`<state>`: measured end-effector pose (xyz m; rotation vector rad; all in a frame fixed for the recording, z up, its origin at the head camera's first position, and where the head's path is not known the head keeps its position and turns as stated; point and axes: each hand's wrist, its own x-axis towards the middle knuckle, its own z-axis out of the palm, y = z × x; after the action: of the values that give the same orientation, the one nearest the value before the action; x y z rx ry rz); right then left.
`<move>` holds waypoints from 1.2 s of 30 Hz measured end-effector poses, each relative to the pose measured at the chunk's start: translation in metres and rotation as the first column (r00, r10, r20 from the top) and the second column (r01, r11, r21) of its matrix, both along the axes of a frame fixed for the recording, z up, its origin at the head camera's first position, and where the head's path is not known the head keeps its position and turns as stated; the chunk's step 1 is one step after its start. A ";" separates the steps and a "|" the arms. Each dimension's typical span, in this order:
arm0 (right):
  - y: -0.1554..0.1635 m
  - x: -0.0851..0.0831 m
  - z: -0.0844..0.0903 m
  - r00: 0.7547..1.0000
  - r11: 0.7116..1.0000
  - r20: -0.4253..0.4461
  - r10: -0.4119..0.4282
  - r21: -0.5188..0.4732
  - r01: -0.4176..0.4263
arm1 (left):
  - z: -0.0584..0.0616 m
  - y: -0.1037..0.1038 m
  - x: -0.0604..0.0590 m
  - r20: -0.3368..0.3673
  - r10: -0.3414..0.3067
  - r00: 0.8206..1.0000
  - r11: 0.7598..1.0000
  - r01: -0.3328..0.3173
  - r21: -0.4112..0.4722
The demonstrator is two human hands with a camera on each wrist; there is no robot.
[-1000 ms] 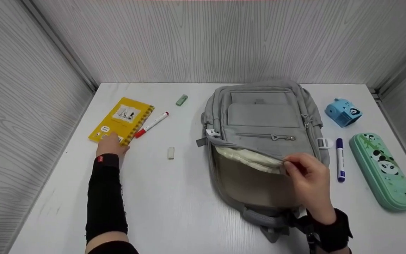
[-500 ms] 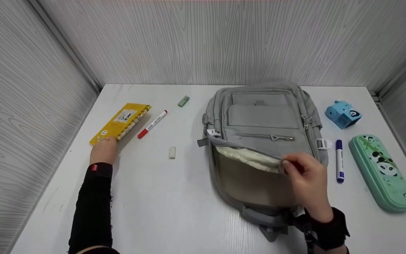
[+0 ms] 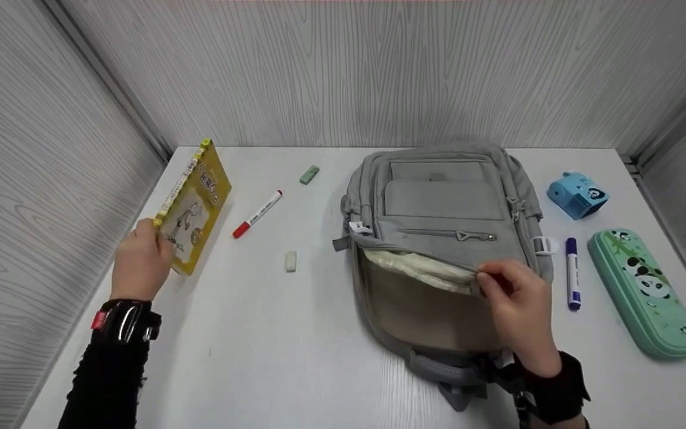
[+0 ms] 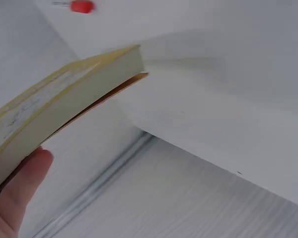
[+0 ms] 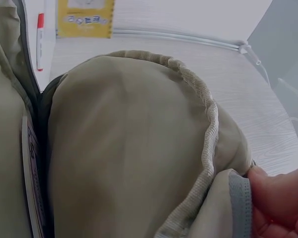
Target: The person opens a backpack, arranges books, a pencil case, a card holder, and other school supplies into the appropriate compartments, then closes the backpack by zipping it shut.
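My left hand [image 3: 143, 259] grips a yellow spiral notebook [image 3: 203, 199] by its near end, holding it tilted up on edge above the table's left side. The left wrist view shows the thumb under the notebook [image 4: 64, 94], whose page edges face the camera. On the right, my right hand [image 3: 521, 313] pinches the zipper edge of the grey backpack [image 3: 444, 199] and lifts the opening's flap. The beige lining [image 5: 129, 129] fills much of the right wrist view. Inside the bag, a flat thing with a white edge [image 5: 32, 183] stands at the left.
Near the notebook lie a red marker [image 3: 258, 214], a green eraser [image 3: 309, 174] and a white eraser [image 3: 290, 261]. Right of the backpack are a blue sharpener [image 3: 577, 195], a blue marker [image 3: 573, 274] and a green panda pencil case [image 3: 646, 295]. Panels wall the table's back and sides.
My left hand has picked the notebook up off the table and turned it upright, showing its other cover, while drawing back toward the near left. The right hand still holds the flap.
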<state>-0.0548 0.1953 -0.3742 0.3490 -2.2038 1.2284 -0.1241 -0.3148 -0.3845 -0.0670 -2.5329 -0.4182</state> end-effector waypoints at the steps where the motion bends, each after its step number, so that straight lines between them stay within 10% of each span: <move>1: 0.000 0.000 0.000 1.000 1.000 0.002 -0.003 -0.002 0.003 | 0.006 0.004 0.007 0.055 -0.010 0.998 0.997 0.005 0.079; 4: 0.001 0.000 -0.001 1.000 1.000 -0.002 -0.005 -0.010 0.005 | 0.020 0.016 0.026 0.256 -0.142 0.956 0.927 0.038 0.372; 6: 0.002 0.001 -0.001 1.000 1.000 -0.007 -0.011 -0.015 0.011 | 0.024 0.022 0.036 0.359 -0.303 0.883 0.804 0.035 0.593; 10: 0.003 0.000 -0.003 1.000 0.999 -0.013 -0.027 -0.031 0.026 | 0.020 0.031 0.046 0.335 -0.671 0.661 0.472 0.033 0.881; 13: 0.004 0.000 -0.003 0.999 0.998 -0.013 -0.041 -0.038 0.041 | 0.007 0.043 0.045 0.257 -0.846 0.468 0.307 0.033 0.951; 16: 0.005 0.000 -0.005 0.999 0.998 -0.021 -0.047 -0.042 0.046 | -0.008 0.061 0.039 0.214 -0.924 0.318 0.227 0.002 0.974; 20: 0.005 0.001 -0.007 0.999 0.998 -0.040 -0.032 -0.049 0.030 | -0.028 0.090 0.030 0.204 -0.954 0.219 0.192 -0.076 0.978; 24: 0.004 0.002 -0.008 0.999 0.998 -0.032 -0.016 -0.058 0.014 | -0.044 0.117 0.021 0.188 -0.965 0.180 0.163 -0.146 0.976; 27: 0.004 0.004 -0.007 1.000 0.998 -0.023 0.006 -0.068 -0.008 | -0.053 0.133 0.013 0.166 -0.967 0.193 0.131 -0.180 0.975; 36: 0.001 0.003 -0.003 0.999 0.995 -0.024 0.023 -0.093 -0.025 | -0.077 0.201 0.002 0.127 -0.903 0.411 -0.003 -0.301 0.954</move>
<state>-0.0516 0.1959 -0.3768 0.3508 -2.1202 1.3288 -0.1217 -0.1135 -0.4618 -0.0965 -2.0988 -3.1464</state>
